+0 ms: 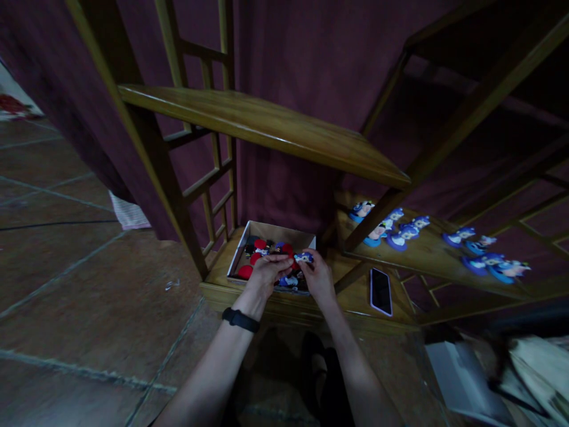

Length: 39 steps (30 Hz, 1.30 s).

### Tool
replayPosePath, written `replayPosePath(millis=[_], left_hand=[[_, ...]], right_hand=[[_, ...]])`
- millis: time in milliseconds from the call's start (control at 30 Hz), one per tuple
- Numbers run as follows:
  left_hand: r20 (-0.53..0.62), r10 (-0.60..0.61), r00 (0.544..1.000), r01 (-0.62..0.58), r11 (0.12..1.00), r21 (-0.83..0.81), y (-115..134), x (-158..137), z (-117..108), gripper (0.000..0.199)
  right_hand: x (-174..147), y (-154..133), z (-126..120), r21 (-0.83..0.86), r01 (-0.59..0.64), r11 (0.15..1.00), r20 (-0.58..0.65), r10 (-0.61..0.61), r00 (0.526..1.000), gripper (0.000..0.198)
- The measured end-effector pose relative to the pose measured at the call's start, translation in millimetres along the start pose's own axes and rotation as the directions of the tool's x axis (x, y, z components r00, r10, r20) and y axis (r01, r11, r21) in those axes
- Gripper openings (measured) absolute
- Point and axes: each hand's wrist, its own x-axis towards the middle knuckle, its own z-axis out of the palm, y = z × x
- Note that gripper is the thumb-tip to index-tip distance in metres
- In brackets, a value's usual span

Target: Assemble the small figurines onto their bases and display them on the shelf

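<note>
My right hand [317,277] pinches a small blue-and-white figurine [304,257] above the front right part of an open cardboard box [303,239]. Beside it is my left hand [271,271], its fingers drawn together and pointing at the figurine. Whatever those fingertips may grip is hidden. A black band [240,320] circles the left wrist. Inside the box lie more small figurines [290,280] in blue and white, mixed with red round pieces [245,271] and dark ones. My hands cover part of the contents.
The box rests on the low board of a wooden shelf unit [267,124]. Several figurines on round blue bases [402,235] stand on a raised shelf to the right. Below them lies a phone [380,292]. A grey box [464,376] sits on the floor at lower right.
</note>
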Motion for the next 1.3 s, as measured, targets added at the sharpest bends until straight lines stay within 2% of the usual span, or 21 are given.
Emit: replayPosePath(millis=[167,267,367,567,800,933,1067,1300], left_hand=[[-0.021,-0.025,0.999,0.024,0.999,-0.038,-0.2,-1.0,-0.1,0.015],[-0.019,-0.070,0.997,0.069,0.997,-0.031,0.6,-0.7,-1.9,0.014],[-0.025,-0.064,0.998,0.063,0.998,-0.015,-0.7,-1.4,-1.8,0.014],[-0.050,0.110,0.993,-0.111,0.994,-0.016,-10.7,-5.9,5.6,0.017],[-0.109,0.291,0.950,-0.277,0.952,0.129,-20.9,-8.7,12.3,0.019],[-0.108,0.351,0.930,-0.334,0.931,0.148,-24.4,-11.1,16.0,0.016],[-0.100,0.301,0.949,-0.290,0.951,0.112,-22.1,-13.4,13.1,0.016],[-0.041,0.093,0.995,-0.092,0.996,0.018,-7.1,-13.1,-1.9,0.018]], right_hand=[[0.6,-3.4,-2.4,-0.023,-0.030,0.999,0.036,0.031,0.999,0.027],[0.7,-6.6,-6.0,0.006,-0.006,1.000,0.071,0.006,0.997,0.026],[0.7,-7.8,-7.9,0.016,0.009,1.000,0.086,-0.010,0.996,0.025],[1.1,-0.3,-2.4,-0.021,-0.058,0.998,0.022,0.058,0.998,0.025],[1.2,8.4,7.4,0.246,-0.141,0.959,0.002,0.145,0.989,0.025],[1.4,10.1,10.3,0.287,-0.136,0.948,-0.053,0.157,0.986,0.024],[-0.8,6.2,6.9,0.223,-0.112,0.968,-0.017,0.119,0.993,0.027],[-5.9,-8.8,-4.5,0.097,0.012,0.995,0.090,-0.020,0.996,0.026]])
